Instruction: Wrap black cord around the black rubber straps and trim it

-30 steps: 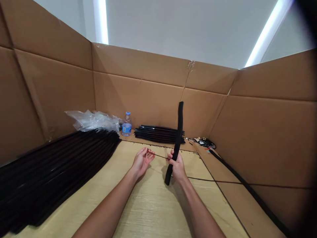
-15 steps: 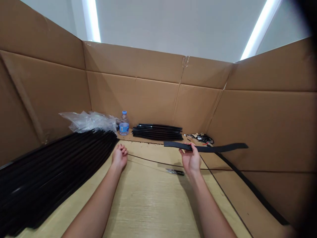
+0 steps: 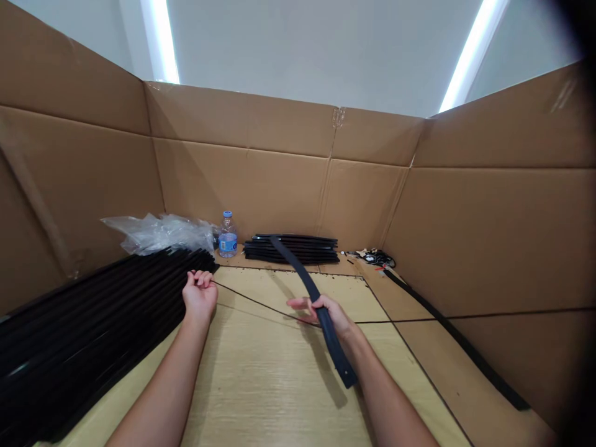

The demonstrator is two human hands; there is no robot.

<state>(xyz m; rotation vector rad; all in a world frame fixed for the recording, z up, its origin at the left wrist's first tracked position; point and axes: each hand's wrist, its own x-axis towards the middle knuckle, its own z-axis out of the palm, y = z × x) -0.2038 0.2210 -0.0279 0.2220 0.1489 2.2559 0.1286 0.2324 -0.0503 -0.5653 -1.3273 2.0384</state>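
1. While the person worked at a light wood-grain table top [image 3: 274, 379] inside tall cardboard walls [image 3: 242, 186], the right hand [image 3: 328, 308] held a flexible black strip [image 3: 305, 278] up off the surface, slanting across the view, its far end over the back of the table and its near end hanging below the hand.
2. The strip lay across the right palm with the thumb side closed on it, while the right fingers [image 3: 300, 303] stretched out flat beyond it, towards the left hand.
3. The left hand [image 3: 200, 295] sat at the edge of a large stack of black rods [image 3: 93, 310], its fingers [image 3: 201, 279] curled inward.
4. A thin dark cord [image 3: 256, 307] ran from beside those fingers towards the right hand; I could not tell whether they pinched it.
5. Behind the hands stood a smaller bundle of black rods [image 3: 291, 249], a water bottle [image 3: 227, 236], crumpled clear plastic [image 3: 158, 234] and a small dark tangle of parts [image 3: 375, 257].
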